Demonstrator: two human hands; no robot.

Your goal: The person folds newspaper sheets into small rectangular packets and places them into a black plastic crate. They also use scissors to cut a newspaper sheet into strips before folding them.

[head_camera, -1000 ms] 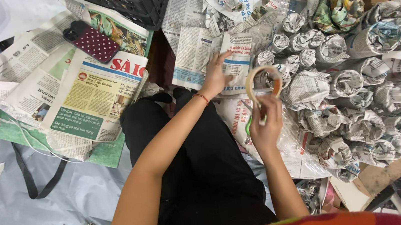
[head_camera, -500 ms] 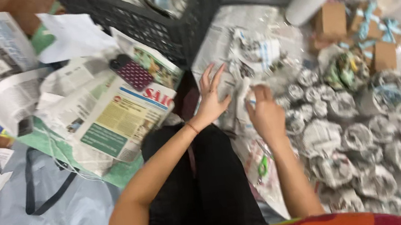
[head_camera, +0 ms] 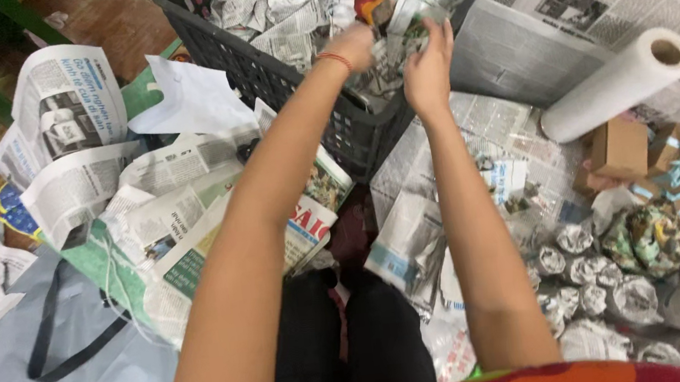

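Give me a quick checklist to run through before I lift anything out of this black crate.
1. Both hands over the crate: ok, left hand and right hand are inside it.
2. Grip on a newspaper-wrapped bundle: cannot tell, fingers are among crumpled paper.
3. Crate upright on the floor: ok.
4. Landing spot: not ok, wrapped bundles crowd the right side.
5. White paper roll clear of the arms: ok.
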